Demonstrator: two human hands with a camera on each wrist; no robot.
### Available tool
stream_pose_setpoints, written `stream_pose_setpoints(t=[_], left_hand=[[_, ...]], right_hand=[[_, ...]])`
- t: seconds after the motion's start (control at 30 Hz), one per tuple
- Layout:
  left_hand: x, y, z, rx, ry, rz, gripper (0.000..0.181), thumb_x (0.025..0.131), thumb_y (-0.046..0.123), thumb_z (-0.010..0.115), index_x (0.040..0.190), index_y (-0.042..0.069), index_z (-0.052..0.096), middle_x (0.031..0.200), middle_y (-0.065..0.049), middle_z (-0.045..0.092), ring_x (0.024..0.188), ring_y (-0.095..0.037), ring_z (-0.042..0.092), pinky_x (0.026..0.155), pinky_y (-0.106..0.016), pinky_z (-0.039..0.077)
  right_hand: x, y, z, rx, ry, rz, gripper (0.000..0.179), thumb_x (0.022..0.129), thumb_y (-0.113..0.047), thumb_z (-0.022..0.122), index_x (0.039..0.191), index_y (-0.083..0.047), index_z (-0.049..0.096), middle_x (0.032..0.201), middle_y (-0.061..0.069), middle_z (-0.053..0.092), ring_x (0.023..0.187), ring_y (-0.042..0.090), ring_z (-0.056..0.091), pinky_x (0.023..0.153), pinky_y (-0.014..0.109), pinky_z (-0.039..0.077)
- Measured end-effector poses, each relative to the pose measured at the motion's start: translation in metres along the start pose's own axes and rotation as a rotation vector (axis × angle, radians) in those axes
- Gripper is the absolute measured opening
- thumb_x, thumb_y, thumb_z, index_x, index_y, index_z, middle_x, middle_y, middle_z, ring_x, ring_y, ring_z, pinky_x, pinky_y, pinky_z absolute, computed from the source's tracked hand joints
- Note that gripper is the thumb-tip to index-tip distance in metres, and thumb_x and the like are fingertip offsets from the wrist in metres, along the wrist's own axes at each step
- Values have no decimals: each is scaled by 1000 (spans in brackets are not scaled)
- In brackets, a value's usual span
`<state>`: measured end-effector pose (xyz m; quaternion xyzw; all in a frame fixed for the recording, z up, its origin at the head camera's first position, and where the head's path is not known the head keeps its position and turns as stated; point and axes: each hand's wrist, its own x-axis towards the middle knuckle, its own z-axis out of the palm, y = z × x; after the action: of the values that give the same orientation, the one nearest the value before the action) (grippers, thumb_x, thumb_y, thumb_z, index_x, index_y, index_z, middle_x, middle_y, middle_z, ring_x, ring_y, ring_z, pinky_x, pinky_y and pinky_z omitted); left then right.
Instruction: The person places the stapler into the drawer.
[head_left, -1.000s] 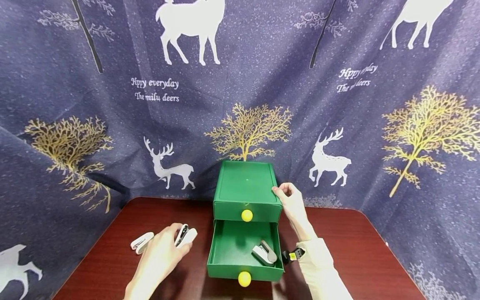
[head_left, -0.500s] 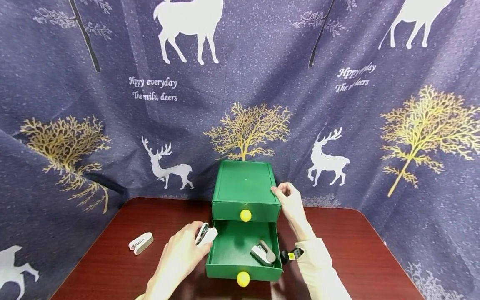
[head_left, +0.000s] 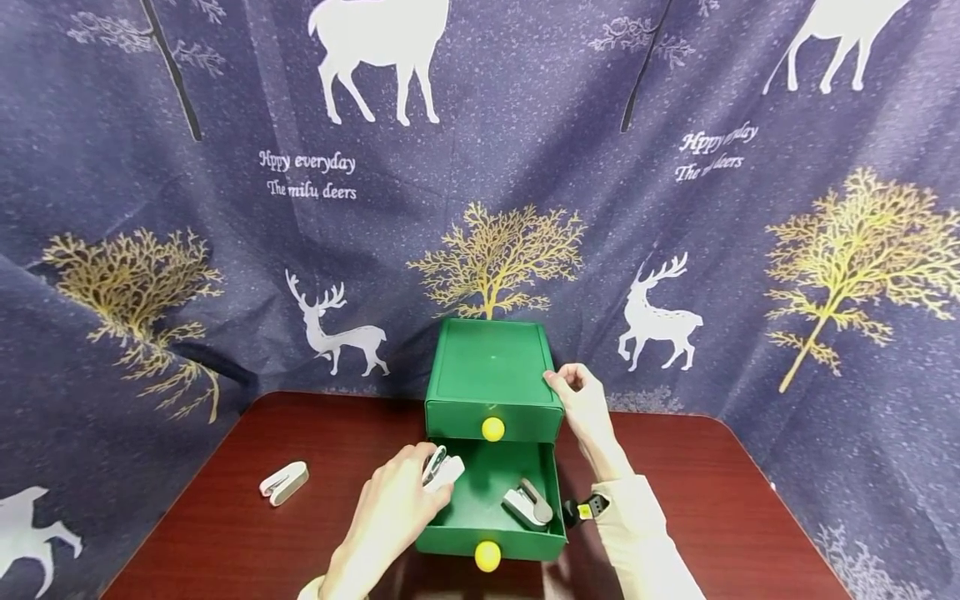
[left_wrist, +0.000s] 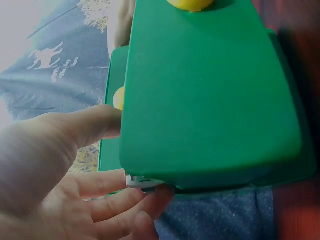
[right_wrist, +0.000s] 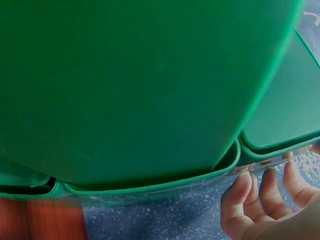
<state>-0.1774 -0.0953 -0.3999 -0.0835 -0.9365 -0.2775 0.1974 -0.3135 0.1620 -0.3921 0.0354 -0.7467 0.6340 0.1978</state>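
Note:
In the head view my left hand (head_left: 393, 504) grips a white stapler (head_left: 444, 468) over the left side of the pulled-out lower drawer (head_left: 528, 550). Inside that drawer, at the right, lies a grey and white stapler (head_left: 527, 504). My right hand (head_left: 588, 412) rests against the right side of the green drawer cabinet (head_left: 491, 362), its thumb at the top edge. Bent fingers (right_wrist: 270, 187) touch the cabinet's side in the right wrist view. The left wrist view shows the held stapler (left_wrist: 142, 183) mostly hidden behind the green drawer front (left_wrist: 205, 100).
Another white stapler (head_left: 283, 483) lies on the brown table (head_left: 225, 533) to the left. The upper drawer is closed, with a yellow knob (head_left: 492, 429); the lower one has another knob (head_left: 487, 556). A patterned blue cloth (head_left: 480, 133) hangs behind the table.
My left hand has carried the held stapler rightward, from above the table to over the drawer's left side. My right hand stays at the cabinet.

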Motion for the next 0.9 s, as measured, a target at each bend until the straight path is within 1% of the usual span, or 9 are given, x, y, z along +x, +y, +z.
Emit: stream_pose_setpoints(t=[0.1, 0.2, 0.3, 0.43, 0.67, 0.9], left_hand=[[2, 2, 3, 6, 7, 35, 39, 72, 21, 80, 106, 9, 65, 83, 3, 58, 67, -16, 55, 55, -35, 46], [6, 5, 6, 1, -8, 53, 37, 72, 21, 80, 105, 9, 65, 83, 2, 59, 67, -16, 55, 56, -34, 45], [10, 8, 10, -9, -50, 55, 36, 72, 21, 78, 104, 10, 65, 84, 3, 59, 66, -15, 54, 56, -34, 45], [16, 11, 15, -13, -104, 76, 34, 72, 21, 78, 100, 9, 64, 81, 2, 58, 64, -15, 53, 54, -33, 44], [24, 15, 22, -7, -149, 125, 24, 73, 22, 77, 88, 12, 62, 74, 5, 54, 60, -15, 50, 51, -31, 41], [29, 24, 33, -9, -201, 159, 23, 75, 23, 77, 84, 10, 60, 73, 4, 53, 60, -14, 50, 53, -29, 42]], right_hand=[[0, 0, -1, -5, 4, -1, 19, 88, -15, 73, 87, -4, 57, 76, 1, 50, 69, 12, 46, 61, 21, 37], [1, 1, -1, -9, 4, -6, 20, 88, -15, 72, 88, -4, 57, 76, 0, 50, 70, 12, 46, 61, 21, 37], [1, 1, 0, -5, 4, -6, 19, 88, -15, 72, 88, -4, 57, 76, 0, 50, 70, 12, 46, 62, 21, 37], [1, 1, 1, -1, 5, 4, 18, 88, -14, 72, 88, -4, 57, 77, 0, 51, 71, 12, 47, 63, 21, 38], [1, 3, 1, 0, 7, 10, 19, 88, -15, 72, 88, -5, 56, 78, 0, 50, 72, 12, 47, 63, 21, 38], [1, 3, 0, 9, 1, 16, 19, 89, -15, 72, 88, -5, 56, 78, 0, 50, 71, 12, 47, 62, 20, 38]])
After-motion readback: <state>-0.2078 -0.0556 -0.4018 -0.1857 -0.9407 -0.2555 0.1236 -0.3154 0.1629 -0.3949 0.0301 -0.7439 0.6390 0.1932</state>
